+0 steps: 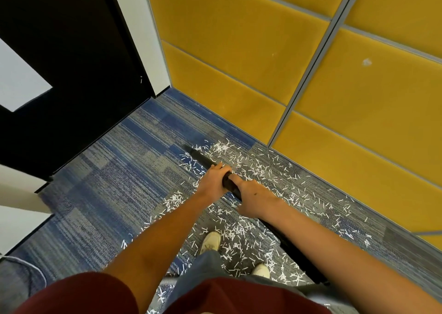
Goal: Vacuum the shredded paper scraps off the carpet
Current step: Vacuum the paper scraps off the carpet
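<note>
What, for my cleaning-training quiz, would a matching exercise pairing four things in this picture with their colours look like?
Things:
1. vacuum tube
2. paper scraps
3. wall panels
4. sleeve

Colours:
A. mustard yellow
B. dark red
C. black
D. white

Pairs: 1-C, 2-D, 3-A, 4-B

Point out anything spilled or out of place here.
White shredded paper scraps litter the carpet along the yellow wall panels and around the person's shoes. One panel bears a whitish mark.
</note>
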### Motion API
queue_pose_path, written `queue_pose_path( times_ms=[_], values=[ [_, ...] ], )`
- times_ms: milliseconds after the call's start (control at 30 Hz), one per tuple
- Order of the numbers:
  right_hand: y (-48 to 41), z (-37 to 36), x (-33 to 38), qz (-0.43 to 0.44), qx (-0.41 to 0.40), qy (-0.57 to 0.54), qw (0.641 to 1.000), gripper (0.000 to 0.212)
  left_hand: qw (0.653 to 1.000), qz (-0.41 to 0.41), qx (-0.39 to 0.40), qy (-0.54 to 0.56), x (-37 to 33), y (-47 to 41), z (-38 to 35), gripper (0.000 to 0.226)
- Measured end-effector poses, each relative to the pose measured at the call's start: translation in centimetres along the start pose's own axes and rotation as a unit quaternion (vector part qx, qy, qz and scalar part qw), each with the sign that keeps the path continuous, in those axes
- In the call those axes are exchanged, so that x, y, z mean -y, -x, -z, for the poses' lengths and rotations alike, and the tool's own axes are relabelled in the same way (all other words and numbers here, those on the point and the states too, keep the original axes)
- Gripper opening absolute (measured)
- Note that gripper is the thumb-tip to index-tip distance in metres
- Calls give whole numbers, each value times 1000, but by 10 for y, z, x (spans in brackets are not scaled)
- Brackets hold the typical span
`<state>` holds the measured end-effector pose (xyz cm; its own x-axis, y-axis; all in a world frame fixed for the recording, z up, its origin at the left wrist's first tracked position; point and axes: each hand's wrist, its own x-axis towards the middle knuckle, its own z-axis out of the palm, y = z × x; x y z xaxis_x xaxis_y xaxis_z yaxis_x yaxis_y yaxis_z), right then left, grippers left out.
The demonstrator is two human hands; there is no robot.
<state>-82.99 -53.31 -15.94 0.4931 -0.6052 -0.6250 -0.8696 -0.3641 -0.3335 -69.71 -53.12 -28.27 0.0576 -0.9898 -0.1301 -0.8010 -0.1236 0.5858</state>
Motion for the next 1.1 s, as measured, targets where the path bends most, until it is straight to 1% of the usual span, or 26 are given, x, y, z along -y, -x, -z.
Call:
queue_pose_path(
  times_ms=[267, 400, 600, 833, 933, 1100],
  values=[
    [15, 4, -28, -32, -10, -18, 999, 75, 999, -26, 31, 12, -30, -12, -17, 32],
    [18, 5, -41, -57, -22, -27, 998, 77, 998, -42, 45, 20, -46, -20, -23, 26],
    [23, 11, -56, -80, -31, -50, 995, 78, 996, -59, 69, 7, -64, -32, -29, 25],
    [26, 7, -58, -59, -22, -40, 997, 77, 996, -58, 64, -11, -62, -24, -28, 24],
    [26, 5, -56, -41, -16, -39, 998, 73, 997, -44, 65, -21, -58, -19, -26, 25],
    [27, 2, -51, -15, -12, -27, 999, 74, 998, -30, 48, -23, -50, -8, -23, 23]
  ],
)
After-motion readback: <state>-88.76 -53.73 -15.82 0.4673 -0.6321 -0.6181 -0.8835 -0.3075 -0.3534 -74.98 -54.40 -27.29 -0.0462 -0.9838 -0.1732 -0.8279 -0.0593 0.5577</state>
